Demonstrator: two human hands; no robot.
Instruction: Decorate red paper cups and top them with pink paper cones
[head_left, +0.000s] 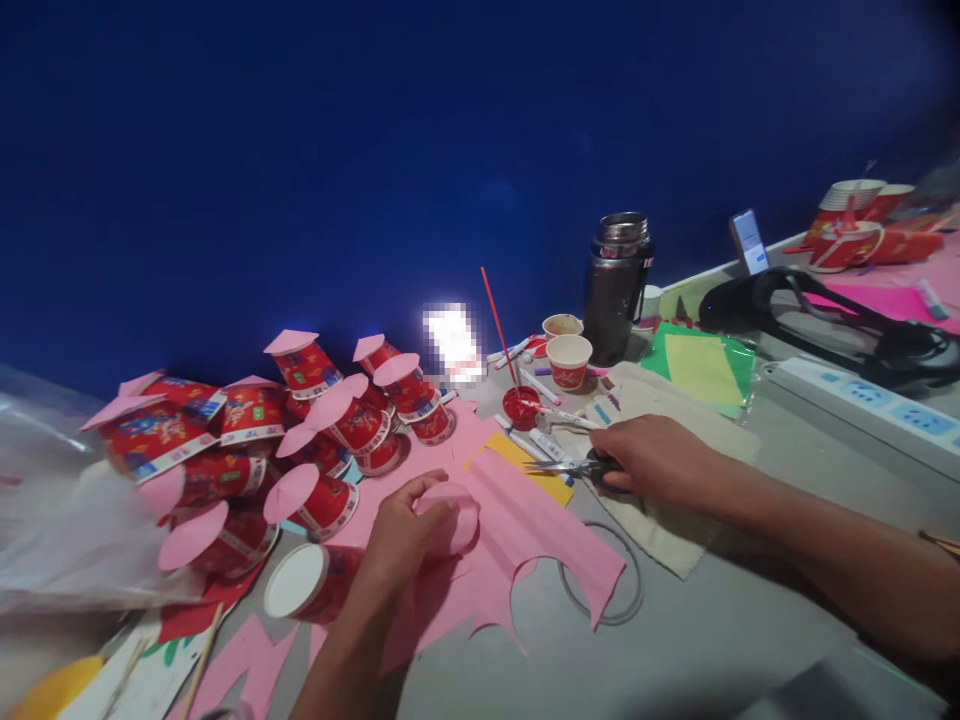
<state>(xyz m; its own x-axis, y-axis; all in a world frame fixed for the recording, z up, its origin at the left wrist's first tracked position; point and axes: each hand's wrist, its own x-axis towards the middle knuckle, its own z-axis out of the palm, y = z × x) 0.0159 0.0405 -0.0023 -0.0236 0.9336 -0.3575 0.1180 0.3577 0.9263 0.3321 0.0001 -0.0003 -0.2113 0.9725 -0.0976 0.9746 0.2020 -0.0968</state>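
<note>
Your left hand [405,525] pinches a pink paper disc [459,518] between thumb and fingers, at the left end of the notched pink sheet [551,550]. Your right hand [649,460] holds scissors [559,467], fingers curled around the black handles, blades pointing left beyond the sheet's far edge. Red cups [328,505] topped with pink discs cluster left of the sheet; a dark flask [611,300] stands behind it.
</note>
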